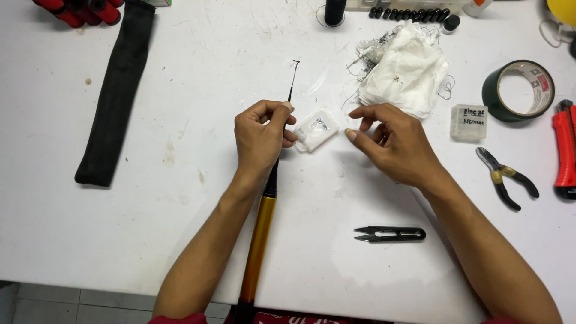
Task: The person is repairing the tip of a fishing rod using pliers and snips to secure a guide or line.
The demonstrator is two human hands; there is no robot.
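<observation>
Left hand: the left hand (261,139) was curled shut around a thin black rod (290,90), thumb and forefinger pinching its slender upper part, the tip rising past the knuckles away from the person.
Rod body: below the left wrist the rod thickened into a black and gold shaft (259,240) that ran back towards the person and off the table edge.
Right hand: the right hand (390,141) hovered half open, fingers loosely bent, forefinger pointing at the small box; it gripped nothing that could be seen.
Small clear box: a small clear plastic box (316,129) lay on the white table (180,198) between the two hands, touching the left fingertips and just short of the right forefinger.
Beyond the right hand: a heap of crumpled white tissue (408,69) with dark thread tangled at its edge.
Outward of the right hand: a small labelled clear case (468,122), a roll of dark tape (518,90), small pliers (507,178) and a red cutter (564,150).
Near the right forearm: black thread snips (390,234).
Outward of the left hand: a long black cloth sleeve (114,90), well apart.
</observation>
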